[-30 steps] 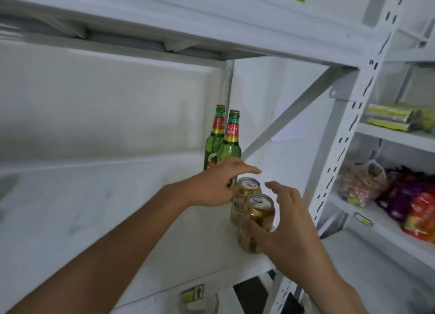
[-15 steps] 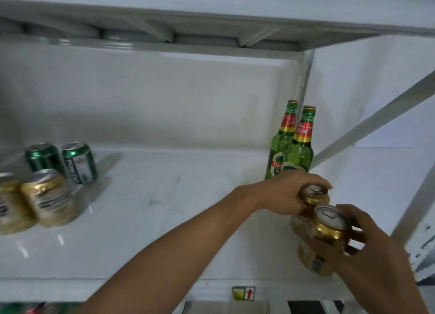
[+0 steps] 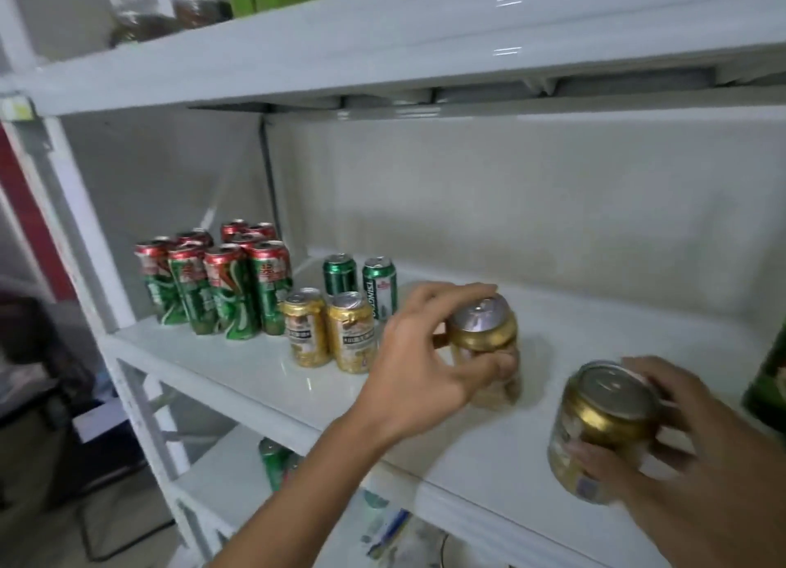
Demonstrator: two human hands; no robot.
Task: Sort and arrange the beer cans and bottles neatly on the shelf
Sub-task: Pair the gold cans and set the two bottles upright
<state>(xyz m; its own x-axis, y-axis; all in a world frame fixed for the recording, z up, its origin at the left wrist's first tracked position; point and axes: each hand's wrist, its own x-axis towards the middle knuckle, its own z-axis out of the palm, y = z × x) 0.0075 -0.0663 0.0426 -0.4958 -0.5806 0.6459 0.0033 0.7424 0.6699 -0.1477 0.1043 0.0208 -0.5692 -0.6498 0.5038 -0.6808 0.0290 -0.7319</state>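
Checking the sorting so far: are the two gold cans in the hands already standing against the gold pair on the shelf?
No: the left hand and right hand each hold a gold can apart from the gold pair.

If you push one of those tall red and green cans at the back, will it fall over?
Probably quite easily. The tall red and green cans are narrow for their height, so a push near the top would likely tip one. They stand packed close together, so one might knock its neighbours. On its side it would probably roll along the smooth white shelf.

White metal shelving point(image 3: 489, 452) against a pale wall point(image 3: 531, 210), glossy upper board point(image 3: 383, 44) catching ceiling light, dim floor point(image 3: 106, 525) at lower left.
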